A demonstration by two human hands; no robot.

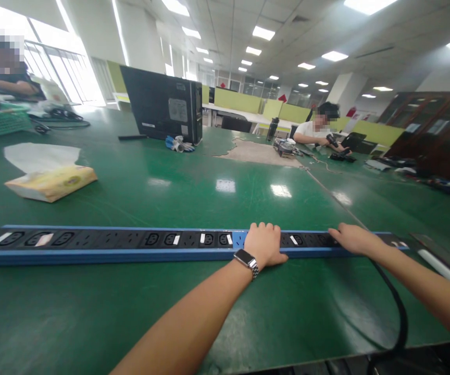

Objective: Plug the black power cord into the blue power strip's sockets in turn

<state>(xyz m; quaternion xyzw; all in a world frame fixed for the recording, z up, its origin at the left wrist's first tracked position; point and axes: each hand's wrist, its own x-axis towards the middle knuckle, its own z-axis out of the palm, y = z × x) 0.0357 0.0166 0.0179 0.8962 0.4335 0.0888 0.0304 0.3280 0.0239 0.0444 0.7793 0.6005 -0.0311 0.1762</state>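
Observation:
A long blue power strip [111, 254] with black sockets and small white labels lies across the green table [162, 307]. My left hand [263, 244], with a watch [245, 259] on the wrist, grips the strip right of its middle, fingers over the far edge and thumb on the near side. Farther right, my right hand [352, 238] is at the strip's sockets, its fingers closed; what they hold, if anything, is hidden. A black cable [400, 312] curves down from beneath my right forearm to the table's near edge.
A tissue pack [53, 182] lies at left, near a green basket [2, 121]. Behind stand a black computer case [162, 104] and gloves [180, 144]. One person [6, 67] is at far left, another [319, 127] at back right. A metal piece [441, 265] lies at right.

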